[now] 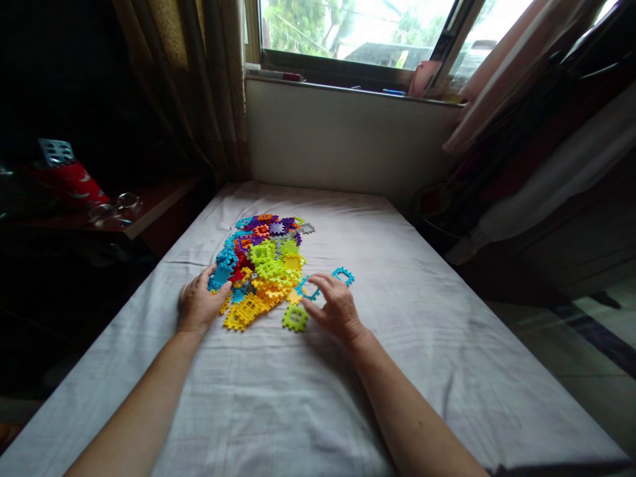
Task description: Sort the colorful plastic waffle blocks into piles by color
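Observation:
A heap of plastic interlocking tiles (263, 268) with notched edges lies on the bed, in yellow, lime green, blue, red, orange, purple and grey. My left hand (199, 303) rests against the heap's left side, thumb and fingers apart beside blue tiles (222, 274). On the right side, my right hand (338, 308) is curved, with a gap between thumb and fingers. A blue frame-shaped tile (311, 291) lies at those fingertips, partly hidden by them. Just left of the right thumb sits a lime green window tile (295, 318). Another blue frame tile (343, 275) lies beyond the right hand.
A pale sheet (268, 404) with soft wrinkles covers the bed. To the left, a dark wooden table (159, 207) bears glasses (128, 201) and a red container (74, 184). A window (348, 33) and curtain (199, 86) are ahead; hanging cloth (527, 86) is at right.

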